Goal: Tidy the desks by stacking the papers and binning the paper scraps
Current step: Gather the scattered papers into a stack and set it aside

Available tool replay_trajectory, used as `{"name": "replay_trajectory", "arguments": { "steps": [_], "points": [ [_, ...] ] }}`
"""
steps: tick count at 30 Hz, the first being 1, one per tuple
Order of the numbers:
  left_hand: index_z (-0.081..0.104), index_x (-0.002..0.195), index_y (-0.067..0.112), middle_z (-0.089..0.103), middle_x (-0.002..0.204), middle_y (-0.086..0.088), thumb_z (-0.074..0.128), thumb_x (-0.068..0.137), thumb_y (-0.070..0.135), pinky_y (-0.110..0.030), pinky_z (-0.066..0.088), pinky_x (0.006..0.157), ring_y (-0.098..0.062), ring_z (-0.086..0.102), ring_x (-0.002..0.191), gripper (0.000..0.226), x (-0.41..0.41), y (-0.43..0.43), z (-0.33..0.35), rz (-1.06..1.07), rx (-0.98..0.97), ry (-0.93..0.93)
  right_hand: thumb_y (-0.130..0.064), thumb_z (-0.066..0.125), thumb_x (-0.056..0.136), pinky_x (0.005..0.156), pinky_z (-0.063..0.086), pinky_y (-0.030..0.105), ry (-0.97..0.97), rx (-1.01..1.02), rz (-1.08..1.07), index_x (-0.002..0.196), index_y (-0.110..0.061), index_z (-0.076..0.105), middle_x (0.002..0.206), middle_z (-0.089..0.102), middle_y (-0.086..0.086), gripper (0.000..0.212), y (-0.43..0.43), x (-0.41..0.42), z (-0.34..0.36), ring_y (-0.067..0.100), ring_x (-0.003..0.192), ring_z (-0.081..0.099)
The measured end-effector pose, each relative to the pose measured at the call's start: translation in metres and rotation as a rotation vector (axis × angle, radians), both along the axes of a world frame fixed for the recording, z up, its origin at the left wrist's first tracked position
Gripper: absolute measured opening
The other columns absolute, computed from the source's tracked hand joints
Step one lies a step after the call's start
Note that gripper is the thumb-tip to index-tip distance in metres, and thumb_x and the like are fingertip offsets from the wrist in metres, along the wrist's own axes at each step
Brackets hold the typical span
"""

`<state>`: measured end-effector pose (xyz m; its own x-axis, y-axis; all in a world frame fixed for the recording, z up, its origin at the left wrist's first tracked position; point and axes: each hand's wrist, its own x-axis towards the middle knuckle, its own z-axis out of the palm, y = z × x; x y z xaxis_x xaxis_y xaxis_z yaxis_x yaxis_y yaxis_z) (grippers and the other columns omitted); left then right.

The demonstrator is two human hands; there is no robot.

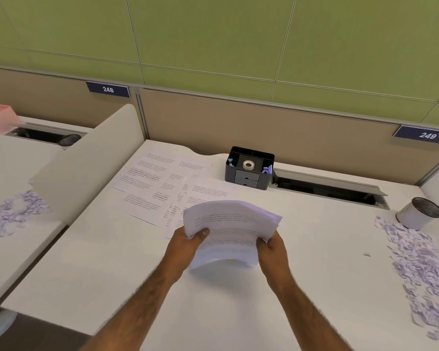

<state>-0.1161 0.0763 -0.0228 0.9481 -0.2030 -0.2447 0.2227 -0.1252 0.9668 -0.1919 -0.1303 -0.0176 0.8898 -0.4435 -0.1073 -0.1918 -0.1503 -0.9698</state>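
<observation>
A stack of papers (228,224) is held above the middle of the white desk (112,262) and is bowed upward between both hands. The left hand (188,240) is clamped on the stack's left edge, with the thumb laid over the top sheet. The right hand (271,247) is clamped on the right edge, with the fingers wrapped beneath. Loose printed sheets (147,183) are spread flat on the desk behind the stack, overlapping one another; the nearest is partly hidden by the stack. A heap of paper scraps (421,257) is scattered along the desk's right side, just beside a small white bin (413,216). A second heap of scraps (18,211) is seen on the neighbouring desk at left, beyond a grey divider (86,168). A black organiser (249,176), with a roll of tape (248,164) in it, is placed against the rear partition (302,127). Number plates 248 (108,89) and 249 (427,135) are fixed to that partition.
</observation>
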Motion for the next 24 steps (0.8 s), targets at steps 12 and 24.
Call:
{"name": "replay_trajectory", "arguments": {
  "steps": [12,24],
  "points": [
    [0.073,0.111,0.033,0.078,0.102,0.006,0.074,0.073,0.053,-0.047,0.062,0.087,-0.024,0.072,0.1,0.043,-0.009,0.002,-0.001,-0.103,-0.02,0.004,0.004,0.044,0.092,0.093,0.058,0.045,0.004,0.051,-0.014,0.122,-0.035,0.061,0.114,0.071,-0.008,0.052,-0.004,-0.007,-0.008,0.015,0.11,0.067],
    [0.068,0.12,0.035,0.075,0.107,0.003,0.077,0.072,0.05,-0.046,0.062,0.087,-0.026,0.07,0.105,0.051,-0.019,0.002,-0.008,-0.089,-0.026,-0.048,0.009,0.045,0.09,0.09,0.055,0.024,-0.024,-0.006,-0.011,0.141,-0.034,0.04,0.126,0.058,-0.012,0.067,-0.005,-0.015,-0.013,0.006,0.117,0.058]
  ]
}}
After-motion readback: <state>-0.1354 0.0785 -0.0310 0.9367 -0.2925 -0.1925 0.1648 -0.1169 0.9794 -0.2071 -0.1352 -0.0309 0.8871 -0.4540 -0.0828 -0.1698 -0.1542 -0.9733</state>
